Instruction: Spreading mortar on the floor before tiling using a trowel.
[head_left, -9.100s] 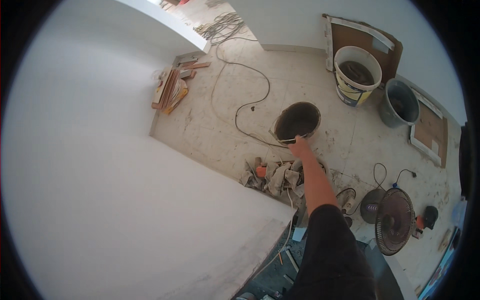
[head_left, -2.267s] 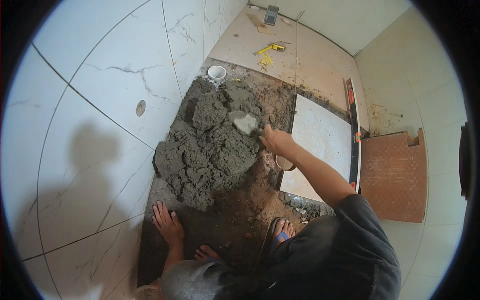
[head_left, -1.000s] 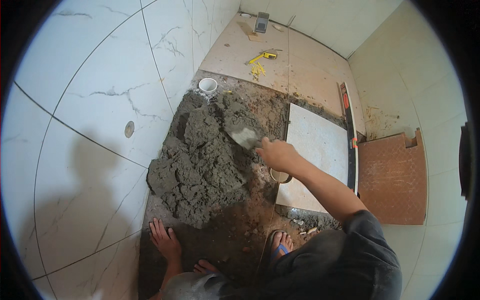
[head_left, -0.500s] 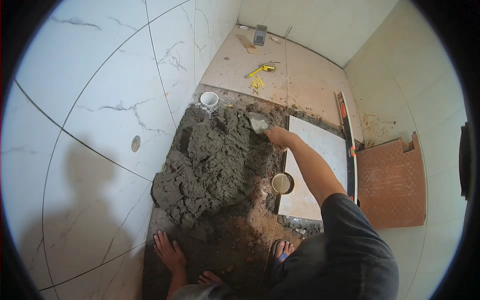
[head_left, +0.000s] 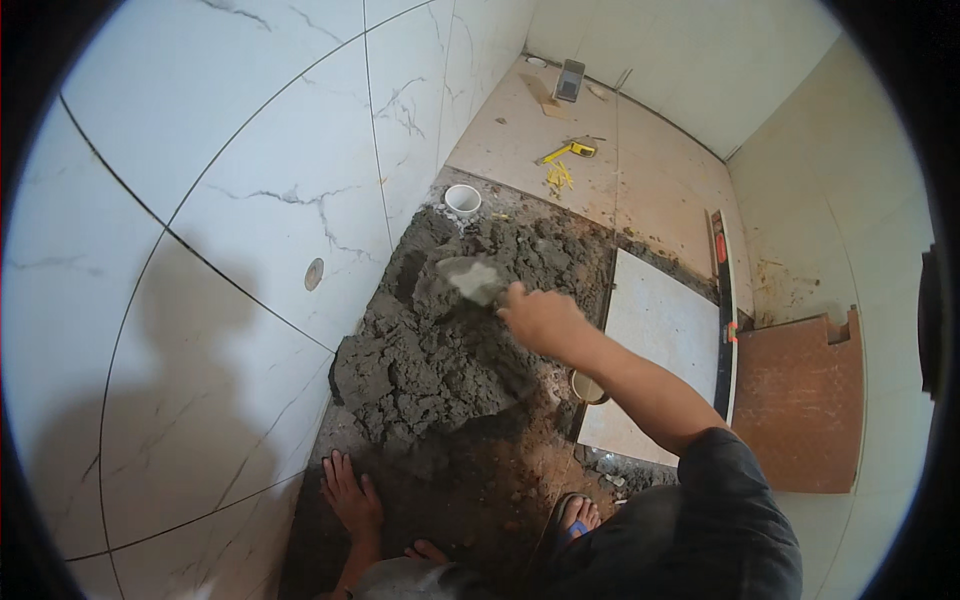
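Right hand (head_left: 540, 320) grips a trowel (head_left: 472, 280) over mortar (head_left: 450, 350); left hand (head_left: 350, 495) spread flat.

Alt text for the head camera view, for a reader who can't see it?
A person's right hand works a trowel over a grey mortar heap beside a marbled wall; the left hand rests flat on the dirt floor.

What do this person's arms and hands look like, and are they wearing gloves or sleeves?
No gloves: both hands are bare. The right hand leads back along a bare forearm to a short, dark grey sleeve that ends near the elbow. The left hand is bare too, fingers spread; no sleeve shows at its wrist. No watch, rings or markings are visible.
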